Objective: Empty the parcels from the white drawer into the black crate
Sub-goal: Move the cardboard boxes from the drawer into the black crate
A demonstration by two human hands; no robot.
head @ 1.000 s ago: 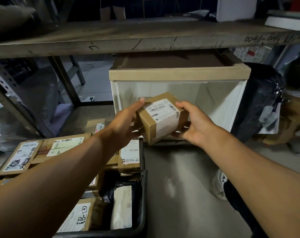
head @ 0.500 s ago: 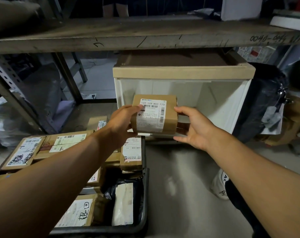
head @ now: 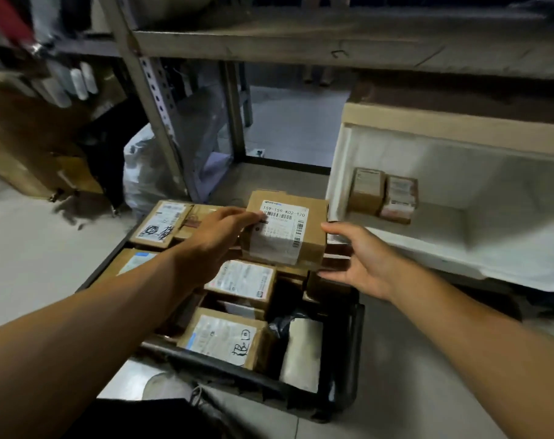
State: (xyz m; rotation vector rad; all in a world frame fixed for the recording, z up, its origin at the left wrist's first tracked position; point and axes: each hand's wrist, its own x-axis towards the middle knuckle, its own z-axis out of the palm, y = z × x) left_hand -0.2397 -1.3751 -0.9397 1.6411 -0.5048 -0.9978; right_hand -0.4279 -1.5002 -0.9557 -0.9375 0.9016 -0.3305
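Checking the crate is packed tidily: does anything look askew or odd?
The brown cardboard parcel with the white label perches high on the other parcels at the black crate's far end, above its rim. Nothing looks damaged.

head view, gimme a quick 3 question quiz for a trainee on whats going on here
1. True or false: the white drawer has no parcels left in it.
2. Which hand touches the labelled parcel set on the stack in the black crate? A) left hand B) right hand C) both
3. Fill in: ___ small parcels stand side by side against the drawer's back wall.

Key
1. False: two small parcels remain.
2. A: the left hand's fingers rest on the label, while the right hand is open just beside the parcel.
3. Two.
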